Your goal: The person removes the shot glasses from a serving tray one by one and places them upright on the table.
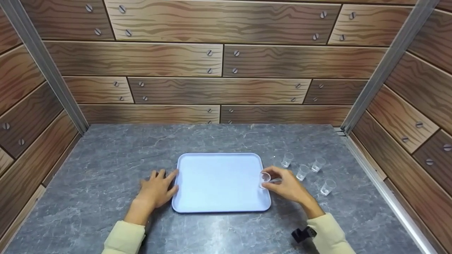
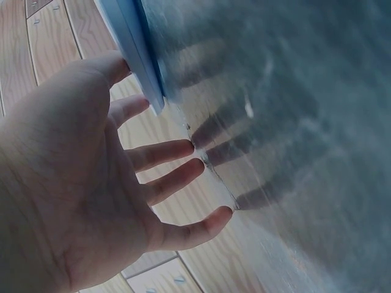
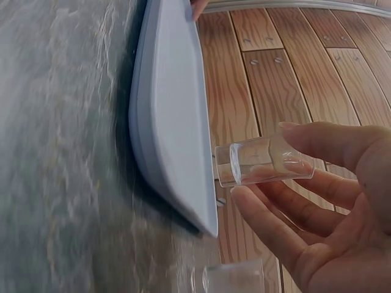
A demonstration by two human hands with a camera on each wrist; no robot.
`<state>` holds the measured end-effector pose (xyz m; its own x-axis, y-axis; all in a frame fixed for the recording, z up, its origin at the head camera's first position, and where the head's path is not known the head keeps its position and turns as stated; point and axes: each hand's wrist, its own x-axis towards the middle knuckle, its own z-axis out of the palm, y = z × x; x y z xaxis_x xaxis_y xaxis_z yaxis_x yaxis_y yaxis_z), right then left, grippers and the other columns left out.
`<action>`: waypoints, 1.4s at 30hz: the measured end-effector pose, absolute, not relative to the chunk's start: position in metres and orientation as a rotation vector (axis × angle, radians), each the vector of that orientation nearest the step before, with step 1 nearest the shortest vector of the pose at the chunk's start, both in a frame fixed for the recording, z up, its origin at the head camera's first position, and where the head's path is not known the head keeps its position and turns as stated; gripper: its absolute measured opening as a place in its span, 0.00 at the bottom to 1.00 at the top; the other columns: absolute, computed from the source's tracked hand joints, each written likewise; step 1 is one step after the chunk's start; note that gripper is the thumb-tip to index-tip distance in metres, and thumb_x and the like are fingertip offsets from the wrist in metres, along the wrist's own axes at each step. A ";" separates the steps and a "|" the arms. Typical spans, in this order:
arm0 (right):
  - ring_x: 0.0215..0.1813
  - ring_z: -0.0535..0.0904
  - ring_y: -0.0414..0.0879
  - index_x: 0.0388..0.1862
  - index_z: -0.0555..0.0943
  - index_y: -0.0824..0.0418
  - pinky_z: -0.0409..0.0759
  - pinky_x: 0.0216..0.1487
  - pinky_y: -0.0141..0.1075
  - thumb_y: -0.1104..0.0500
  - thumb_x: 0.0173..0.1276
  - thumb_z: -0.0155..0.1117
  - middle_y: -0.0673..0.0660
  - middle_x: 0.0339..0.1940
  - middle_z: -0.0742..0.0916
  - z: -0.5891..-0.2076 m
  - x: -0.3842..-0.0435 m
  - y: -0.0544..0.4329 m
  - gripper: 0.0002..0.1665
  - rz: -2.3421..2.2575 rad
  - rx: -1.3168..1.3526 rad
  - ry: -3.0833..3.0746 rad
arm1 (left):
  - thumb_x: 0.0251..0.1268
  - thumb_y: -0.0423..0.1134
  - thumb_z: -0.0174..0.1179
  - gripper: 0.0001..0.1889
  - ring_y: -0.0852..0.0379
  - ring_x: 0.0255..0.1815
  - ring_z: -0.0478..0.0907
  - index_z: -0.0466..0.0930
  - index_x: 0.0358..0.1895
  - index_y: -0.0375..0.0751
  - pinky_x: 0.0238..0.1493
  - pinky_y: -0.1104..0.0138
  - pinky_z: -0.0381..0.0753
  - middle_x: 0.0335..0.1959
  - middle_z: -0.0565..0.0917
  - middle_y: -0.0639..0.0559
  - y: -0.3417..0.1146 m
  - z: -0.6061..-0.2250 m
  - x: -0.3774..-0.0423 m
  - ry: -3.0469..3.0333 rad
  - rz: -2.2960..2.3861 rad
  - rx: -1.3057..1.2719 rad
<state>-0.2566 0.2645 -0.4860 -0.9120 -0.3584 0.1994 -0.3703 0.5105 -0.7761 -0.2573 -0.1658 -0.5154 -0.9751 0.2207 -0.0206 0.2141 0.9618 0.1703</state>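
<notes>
A light blue tray lies flat on the grey marbled table. My left hand touches its left edge with thumb and index finger, the other fingers spread on the tabletop; the left wrist view shows this hand with nothing in its grasp. Over the tray's right edge, my right hand pinches a small clear shot glass between thumb and fingers. In the right wrist view the held shot glass has a thick base pointing toward the tabletop side, and it appears raised above the tray.
Right of the tray stand several more clear shot glasses, among them one at the back, one nearer the hand and one at the front right. Wood-patterned walls and metal posts enclose the table.
</notes>
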 end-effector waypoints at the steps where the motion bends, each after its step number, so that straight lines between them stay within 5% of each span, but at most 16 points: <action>1: 0.51 0.85 0.53 0.53 0.84 0.68 0.86 0.56 0.49 0.62 0.64 0.75 0.63 0.46 0.88 -0.486 -0.256 0.267 0.20 1.396 0.649 -2.718 | 0.78 0.54 0.53 0.29 0.29 0.69 0.69 0.67 0.78 0.53 0.55 0.24 0.70 0.68 0.74 0.33 -0.166 -0.515 -0.257 3.073 0.263 0.341; 11: 0.51 0.85 0.51 0.54 0.84 0.66 0.85 0.57 0.47 0.61 0.64 0.76 0.62 0.49 0.89 -0.489 -0.249 0.296 0.21 1.316 0.588 -2.722 | 0.78 0.54 0.52 0.29 0.30 0.69 0.69 0.66 0.78 0.54 0.55 0.24 0.70 0.69 0.73 0.34 -0.166 -0.516 -0.259 3.056 0.250 0.333; 29: 0.46 0.86 0.42 0.54 0.82 0.69 0.84 0.51 0.30 0.65 0.61 0.76 0.64 0.48 0.89 -0.500 -0.239 0.346 0.22 1.305 0.376 -2.749 | 0.78 0.54 0.53 0.29 0.29 0.68 0.69 0.67 0.78 0.54 0.55 0.24 0.70 0.68 0.74 0.34 -0.166 -0.516 -0.259 3.081 0.275 0.356; 42: 0.50 0.87 0.58 0.54 0.82 0.70 0.86 0.53 0.37 0.66 0.61 0.75 0.65 0.48 0.89 -0.499 -0.239 0.355 0.22 1.170 0.321 -2.815 | 0.78 0.54 0.52 0.29 0.27 0.71 0.68 0.66 0.78 0.54 0.56 0.21 0.68 0.70 0.72 0.32 -0.167 -0.519 -0.259 3.061 0.269 0.339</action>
<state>-0.2393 0.3550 -0.4993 -0.9752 -0.1633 0.1497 -0.2213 0.6870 -0.6922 -0.2586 -0.1671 -0.5185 -0.9747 0.2216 -0.0304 0.2129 0.9608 0.1778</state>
